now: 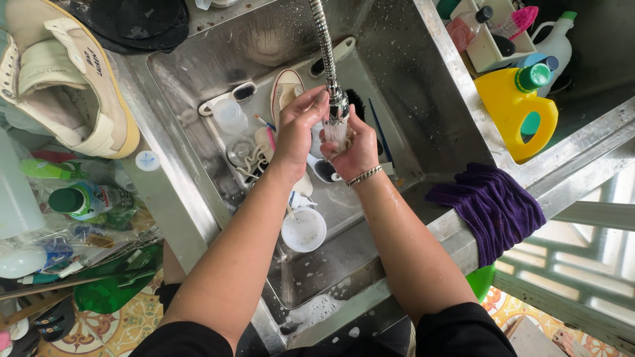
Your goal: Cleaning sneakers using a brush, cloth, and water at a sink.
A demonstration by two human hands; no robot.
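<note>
Cloth (491, 206): purple. Jug (514, 111): yellow, green cap. Sink (423, 112): bare steel grey. Shoe (63, 73): cream. Floor tiles (126, 327): orange-green floral pattern.

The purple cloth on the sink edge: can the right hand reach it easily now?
Probably yes. The purple cloth hangs on the sink edge beside the right forearm, with nothing between it and the right hand, which is under the tap.

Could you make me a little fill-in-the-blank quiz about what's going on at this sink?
1. Both hands, the left hand and right hand, are held under the flexible metal ____.
2. The cloth draped over the sink's edge is ____ in colour.
3. The right wrist wears a metal ____.
4. The big jug with the green cap is ____.

Missing words: faucet; purple; bracelet; yellow
</note>
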